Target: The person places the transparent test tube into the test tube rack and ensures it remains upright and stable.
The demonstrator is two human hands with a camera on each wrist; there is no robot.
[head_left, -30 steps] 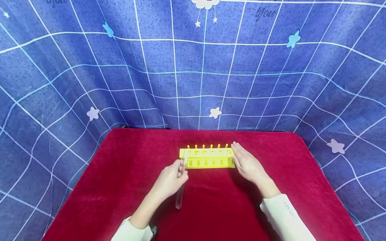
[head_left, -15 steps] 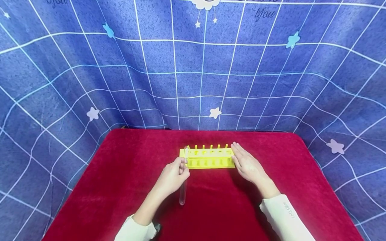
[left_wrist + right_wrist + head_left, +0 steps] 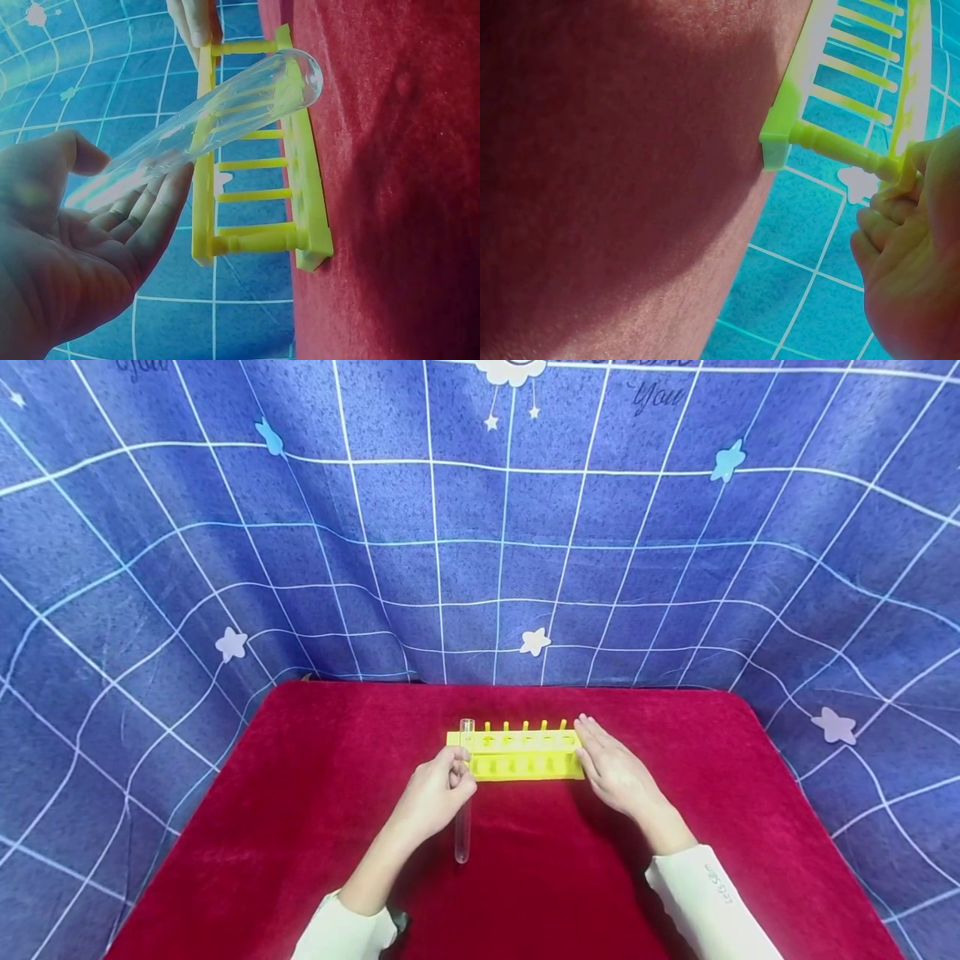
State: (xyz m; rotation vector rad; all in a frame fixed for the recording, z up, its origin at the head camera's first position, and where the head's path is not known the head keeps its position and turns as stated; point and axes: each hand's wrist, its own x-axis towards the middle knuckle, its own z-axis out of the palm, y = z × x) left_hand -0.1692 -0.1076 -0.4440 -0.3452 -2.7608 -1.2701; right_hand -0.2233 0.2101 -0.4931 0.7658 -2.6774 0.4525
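A clear glass test tube (image 3: 462,835) is pinched between the thumb and fingers of my left hand (image 3: 431,793). Its open mouth overlaps the left end of the yellow test tube rack (image 3: 528,745) in the head view, and its rounded bottom points toward me. Seen from the left wrist, the tube (image 3: 247,97) slants across the front of the rack (image 3: 313,202), whose holes hold no tubes. My right hand (image 3: 618,775) rests against the rack's right end, fingers straight and together, thumb low at the front corner.
The rack stands near the back middle of a table under dark red cloth (image 3: 337,735). Behind and at both sides hangs a blue curtain (image 3: 480,568) with white grid lines and stars. A row of yellow pegs (image 3: 525,726) rises along the rack's back.
My left hand has shifted slightly right with the test tube, which has turned more upright in the head view. The right hand and the rack have stayed in place.
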